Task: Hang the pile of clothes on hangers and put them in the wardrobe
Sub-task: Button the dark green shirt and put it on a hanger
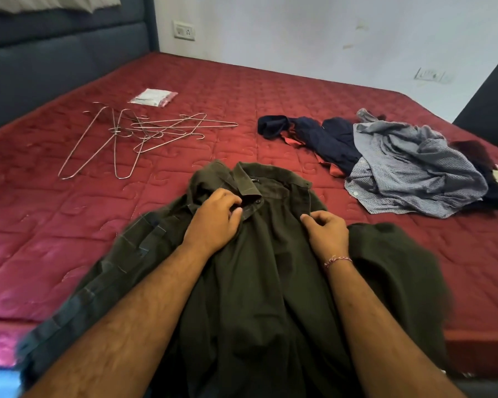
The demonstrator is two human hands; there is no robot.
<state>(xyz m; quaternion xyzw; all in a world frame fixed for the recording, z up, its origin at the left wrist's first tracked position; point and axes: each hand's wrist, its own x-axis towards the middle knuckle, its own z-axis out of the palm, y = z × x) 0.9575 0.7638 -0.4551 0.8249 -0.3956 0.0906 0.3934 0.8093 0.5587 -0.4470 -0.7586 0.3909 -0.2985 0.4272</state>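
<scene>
Two hands work on one green shirt (259, 282) that lies at the near edge of the bed (55, 239), its collar pointing toward the far side and its lower part hanging over the near edge. The left hand (213, 222) has its fingers curled on the left front edge of the shirt, just under the collar, next to a dark button. The right hand (327, 231) pinches the right front edge between thumb and curled fingers, a little nearer to the person than the left hand. So the shirt is under both hands, and the open front runs between them. On the right wrist there is a thin thread band (337, 260). A small label sits inside the collar, but its writing is too small to read.

Farther on, toward the right edge of the bed, a pile (408, 165) of clothes lies in a heap: a grey checked shirt on top at the near side, dark blue clothes with some red-orange fabric to its left, and something dark behind it. Toward the left edge, well apart from the pile, several wire hangers (133, 136) lie crossed over each other. Just behind them, nearer the far edge, lies a flat clear packet (153, 97) with white contents; I cannot read any writing on it. At the far left stands a dark headboard (64, 58), and on the wall behind there is a white socket (183, 30).
</scene>
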